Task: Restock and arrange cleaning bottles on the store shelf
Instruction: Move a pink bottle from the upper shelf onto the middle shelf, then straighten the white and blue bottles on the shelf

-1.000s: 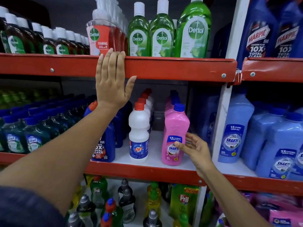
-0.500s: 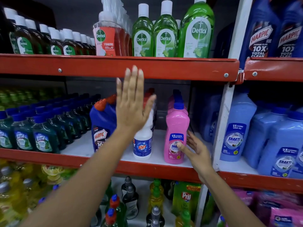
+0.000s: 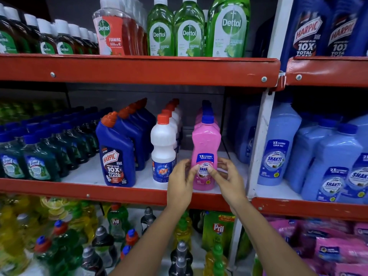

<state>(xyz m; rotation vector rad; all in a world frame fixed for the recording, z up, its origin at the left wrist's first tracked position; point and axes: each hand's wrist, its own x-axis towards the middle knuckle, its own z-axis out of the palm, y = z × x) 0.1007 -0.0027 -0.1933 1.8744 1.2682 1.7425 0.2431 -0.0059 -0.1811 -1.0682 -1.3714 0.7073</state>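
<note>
A pink Shakti bottle (image 3: 206, 140) with a blue cap stands upright at the front of the middle shelf (image 3: 127, 194), heading a row of like bottles. My left hand (image 3: 181, 182) grips its lower left side, thumb on the label. From the other side my right hand (image 3: 229, 179) holds it, thumb on the label too. To its left stand a white Rin bottle (image 3: 163, 150) with a red cap and a blue Harpic bottle (image 3: 117, 152).
Green Dettol bottles (image 3: 189, 28) line the upper shelf. Large pale blue Shakti jugs (image 3: 278, 148) fill the right bay beyond a white upright post (image 3: 260, 136). Dark green Lizol bottles (image 3: 37, 162) crowd the left. Pril bottles (image 3: 117, 222) sit on the lower shelf.
My left hand came down from the upper shelf edge and took hold of the pink bottle. My right hand closed on the bottle's other side.
</note>
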